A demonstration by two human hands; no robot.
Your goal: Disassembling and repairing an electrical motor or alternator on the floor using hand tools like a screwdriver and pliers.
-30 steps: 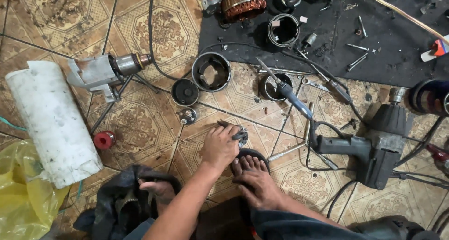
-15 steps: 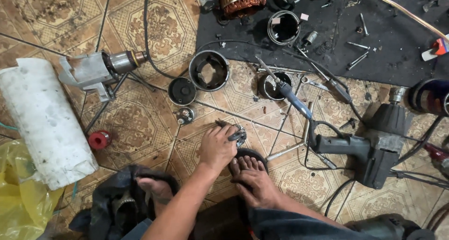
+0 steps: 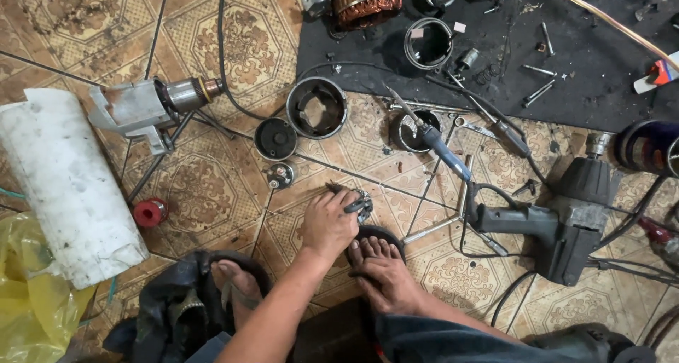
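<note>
The left hand has its grip closed on a small round grey metal part lying flat on the patterned tile floor, its long axis unclear, just beyond the fingertips.

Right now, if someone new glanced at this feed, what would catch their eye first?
Probably the one hand in view, pressed on a small metal part on the patterned floor tiles, just ahead of a sandalled foot; which hand it is I cannot tell. Next, the big dark power drill lying at the right, and the white cylinder at the left edge. Loose motor parts litter the black mat at the top.
</note>
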